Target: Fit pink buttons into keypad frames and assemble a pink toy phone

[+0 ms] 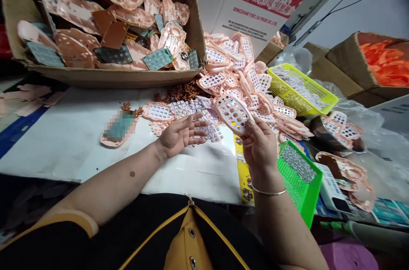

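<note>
A carton (111, 76) stands at the back left of the table (204, 172), shells and boards (116, 55) inside. Right of it lies a shell pile (246, 80), boxes (252, 10) behind. A basket (289, 93) sits right of the pile; a tray (295, 191) lies nearer, right of the right hand (260, 144). That hand holds 1 shell (234, 112) before the pile. Keys (212, 123) lie beyond the left hand (183, 137); left of them, 2 shells (111, 139)
</note>
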`<state>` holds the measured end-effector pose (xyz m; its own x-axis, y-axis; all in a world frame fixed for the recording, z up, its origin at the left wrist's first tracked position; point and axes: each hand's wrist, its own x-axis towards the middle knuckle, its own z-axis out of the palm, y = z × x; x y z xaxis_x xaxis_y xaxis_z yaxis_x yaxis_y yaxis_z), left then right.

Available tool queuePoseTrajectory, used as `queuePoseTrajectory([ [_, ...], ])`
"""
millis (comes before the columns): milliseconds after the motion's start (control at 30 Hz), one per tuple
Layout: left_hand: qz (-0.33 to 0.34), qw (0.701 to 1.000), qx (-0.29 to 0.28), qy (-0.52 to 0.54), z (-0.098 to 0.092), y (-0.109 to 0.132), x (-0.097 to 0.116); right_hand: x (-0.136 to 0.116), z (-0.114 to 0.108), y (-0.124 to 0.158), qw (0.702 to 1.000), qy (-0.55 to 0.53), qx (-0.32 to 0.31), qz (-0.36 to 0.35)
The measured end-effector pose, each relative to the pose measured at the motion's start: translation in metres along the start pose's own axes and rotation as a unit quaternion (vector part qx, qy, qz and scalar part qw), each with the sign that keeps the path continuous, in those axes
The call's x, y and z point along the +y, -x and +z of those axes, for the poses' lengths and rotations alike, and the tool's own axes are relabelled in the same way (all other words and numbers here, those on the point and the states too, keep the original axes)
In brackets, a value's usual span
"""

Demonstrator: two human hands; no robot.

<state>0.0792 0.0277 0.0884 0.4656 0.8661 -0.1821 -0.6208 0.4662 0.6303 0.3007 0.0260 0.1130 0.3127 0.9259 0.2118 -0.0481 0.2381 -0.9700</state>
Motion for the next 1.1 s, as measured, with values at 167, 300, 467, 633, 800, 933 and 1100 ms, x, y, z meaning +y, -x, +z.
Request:
queuePoseTrajectory([
  [167, 0.021, 1.000, 0.004, 0.010, 0.001, 0.000, -0.004, 0.012, 0.028, 0.043, 0.918, 0.254, -0.084, -0.294],
  [300, 0.043, 0.998, -0.032, 0.022, 0.000, -0.001, -0.004, 0.014, 0.040, 0.057, 0.793, 0.373, -0.168, -0.451],
  [467, 0.056, 0.998, -0.035, 0.016, 0.004, 0.003, 0.002, 0.005, 0.036, 0.052, 0.775, 0.375, -0.213, -0.463],
  [633, 0.139, 0.988, 0.037, 0.059, 0.000, 0.001, 0.017, 0.006, 0.020, 0.049, 0.839, 0.389, -0.210, -0.318],
  [800, 0.149, 0.983, 0.083, 0.073, -0.001, -0.001, 0.022, 0.033, 0.028, 0.051, 0.751, 0.510, -0.314, -0.280],
  [933, 0.132, 0.987, 0.065, 0.063, 0.000, 0.000, 0.021, 0.043, 0.036, 0.050, 0.658, 0.609, -0.316, -0.309],
  [1100, 0.120, 0.989, 0.072, 0.055, 0.000, 0.000, 0.021, 0.030, 0.013, 0.059, 0.633, 0.635, -0.276, -0.348],
])
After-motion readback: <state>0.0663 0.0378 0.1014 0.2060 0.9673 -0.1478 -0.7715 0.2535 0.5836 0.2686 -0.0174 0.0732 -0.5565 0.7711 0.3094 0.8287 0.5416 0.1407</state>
